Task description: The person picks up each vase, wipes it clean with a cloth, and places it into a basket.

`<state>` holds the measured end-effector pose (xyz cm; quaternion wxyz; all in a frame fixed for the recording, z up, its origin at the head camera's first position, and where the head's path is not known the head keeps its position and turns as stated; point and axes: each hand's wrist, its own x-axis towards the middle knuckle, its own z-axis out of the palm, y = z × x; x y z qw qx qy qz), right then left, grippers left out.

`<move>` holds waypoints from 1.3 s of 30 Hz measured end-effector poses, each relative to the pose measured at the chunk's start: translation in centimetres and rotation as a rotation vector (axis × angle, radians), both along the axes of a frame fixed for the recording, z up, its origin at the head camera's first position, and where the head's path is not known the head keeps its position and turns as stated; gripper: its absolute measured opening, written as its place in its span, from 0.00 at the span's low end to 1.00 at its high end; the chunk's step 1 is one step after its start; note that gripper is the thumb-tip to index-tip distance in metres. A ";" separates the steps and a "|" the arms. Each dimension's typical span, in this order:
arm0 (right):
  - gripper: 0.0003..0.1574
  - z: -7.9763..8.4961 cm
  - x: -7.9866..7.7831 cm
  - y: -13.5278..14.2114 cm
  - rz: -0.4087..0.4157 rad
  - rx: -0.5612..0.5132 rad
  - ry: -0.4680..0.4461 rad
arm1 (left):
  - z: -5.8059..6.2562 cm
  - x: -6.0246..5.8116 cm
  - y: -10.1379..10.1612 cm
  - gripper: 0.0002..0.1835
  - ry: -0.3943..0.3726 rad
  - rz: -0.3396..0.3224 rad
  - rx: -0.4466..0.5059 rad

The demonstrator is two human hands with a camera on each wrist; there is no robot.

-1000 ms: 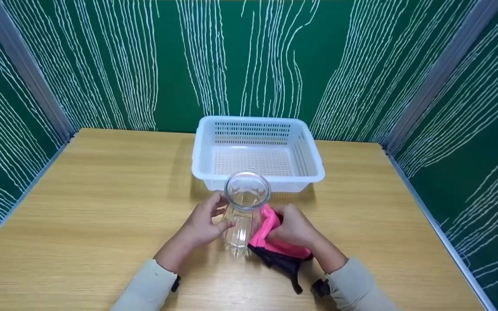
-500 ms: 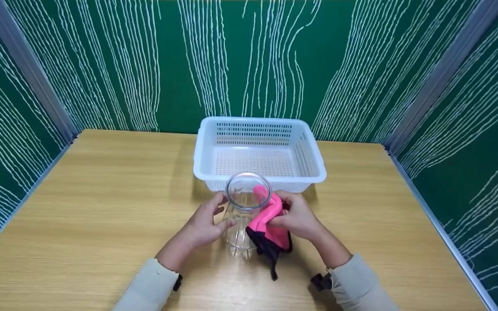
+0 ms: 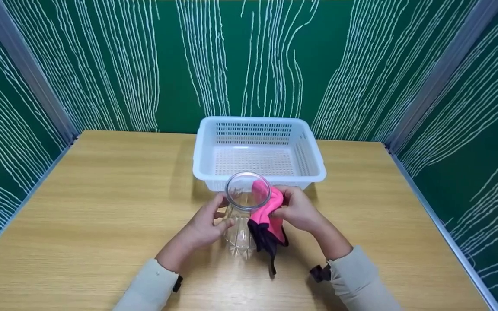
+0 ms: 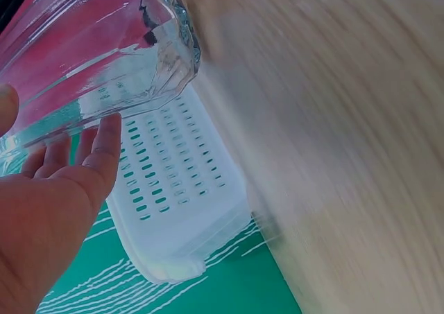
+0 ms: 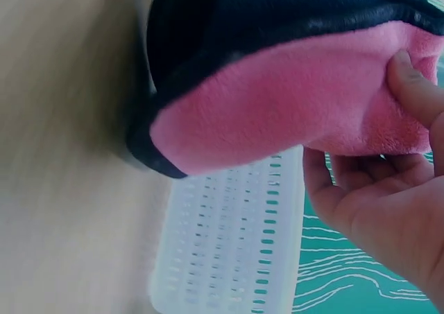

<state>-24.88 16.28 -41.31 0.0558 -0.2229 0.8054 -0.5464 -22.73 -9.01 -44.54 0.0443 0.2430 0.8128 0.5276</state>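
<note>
A clear ribbed glass vase [image 3: 237, 229] with a round rim stands upright over the table in the head view. My left hand [image 3: 203, 225] holds it from the left side, thumb at the front and fingers behind. My right hand [image 3: 299, 212] pinches a pink plush cloth [image 3: 266, 211] with black edging, thumb on one face and fingers on the other. The cloth lies against the right side of the vase, and its black end hangs down. In the left wrist view, pink shows through the glass [image 4: 104, 57]. Whether the vase's base touches the table is hard to tell.
Just behind the vase sits a white perforated plastic basket [image 3: 314, 178] on the wooden table [image 3: 115, 194]. Green panels with white wavy lines [image 3: 249, 56] rise at the back and both sides, joined by grey corner posts [image 3: 443, 73].
My right hand has moved up and slightly left along the vase with the cloth, whose black end has swung inward. The left hand and the vase have stayed in place.
</note>
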 end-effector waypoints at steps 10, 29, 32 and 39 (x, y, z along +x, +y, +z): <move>0.20 -1.3 -0.9 0.5 0.071 0.143 -0.027 | -0.2 0.1 0.1 0.29 0.015 -0.003 0.007; 0.17 -3.7 -0.9 0.8 0.057 0.388 0.032 | 0.7 0.5 0.2 0.29 0.042 0.025 -0.030; 0.16 -3.7 -0.9 0.8 0.061 0.394 0.064 | 0.6 0.5 0.1 0.27 0.099 0.051 -0.058; 0.17 -3.8 -0.9 1.0 0.052 0.369 0.041 | 0.6 0.6 0.0 0.29 0.103 0.081 -0.038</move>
